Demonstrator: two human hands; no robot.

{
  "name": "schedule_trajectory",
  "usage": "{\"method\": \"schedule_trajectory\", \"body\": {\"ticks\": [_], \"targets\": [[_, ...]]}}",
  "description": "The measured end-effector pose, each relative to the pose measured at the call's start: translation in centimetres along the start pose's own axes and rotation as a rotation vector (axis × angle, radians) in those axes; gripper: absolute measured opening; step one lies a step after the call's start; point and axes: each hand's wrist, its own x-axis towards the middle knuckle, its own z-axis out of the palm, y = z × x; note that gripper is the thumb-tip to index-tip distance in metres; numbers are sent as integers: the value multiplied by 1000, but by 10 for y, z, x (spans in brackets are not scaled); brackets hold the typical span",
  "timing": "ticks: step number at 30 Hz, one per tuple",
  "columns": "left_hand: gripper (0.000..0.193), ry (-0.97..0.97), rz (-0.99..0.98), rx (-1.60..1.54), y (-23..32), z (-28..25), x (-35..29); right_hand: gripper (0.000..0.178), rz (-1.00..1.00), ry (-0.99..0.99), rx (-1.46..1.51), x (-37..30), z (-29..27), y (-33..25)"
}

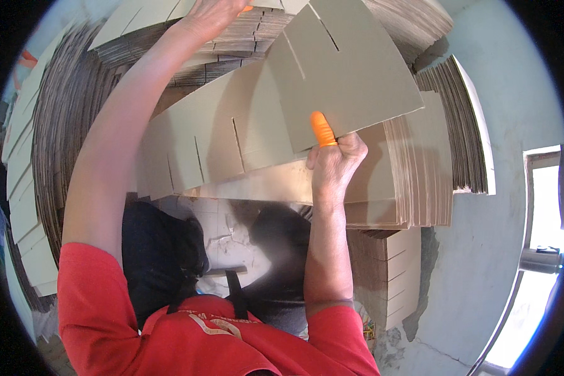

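My right hand (338, 160) is closed on the lower edge of a slotted cardboard sheet (363, 69), its thumb in an orange finger cover lying on top. That sheet stands tilted, with slits cut in from its upper edge. Under it, reaching to the left, a second slotted cardboard sheet (213, 138) lies at a slant; whether my right hand also grips this one I cannot tell. Far ahead, at the top edge of the view, my left hand (213, 17) is over a stack of slotted cardboard (244, 34). A bit of orange shows at its fingers, which are mostly cut off.
Tall stacks of slotted cardboard (75, 100) line the left side. To the right stand upright cardboard pieces (420, 163) and another stack (460, 125) against a pale wall (501, 88). Below them is a lower stack (398, 276). A bright window (539, 207) is at far right.
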Motion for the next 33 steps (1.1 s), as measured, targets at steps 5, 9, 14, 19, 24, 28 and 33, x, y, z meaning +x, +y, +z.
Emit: {"method": "schedule_trajectory", "body": {"ticks": [5, 9, 14, 19, 24, 28, 33], "targets": [[29, -6, 196, 227, 44, -26, -6, 36, -48, 58, 129, 3, -3, 7], [24, -21, 176, 312, 39, -36, -22, 37, 10, 19, 193, 1, 2, -1], [21, -53, 83, 274, 52, -33, -31, 36, -11, -6, 140, 0, -1, 1], [21, -15, 86, 292, 50, -35, -35, 35, -69, -1, 83, 4, -2, 0], [24, -16, 72, 332, 56, -39, -33, 33, -73, 9, 72, 1, -4, 5], [26, -16, 65, 361, 49, -43, -36, 33, -42, 0, 105, 2, -5, -3], [28, 52, 107, 364, 44, -45, -36, 35, -31, -5, 141, 0, -1, -5]]}}
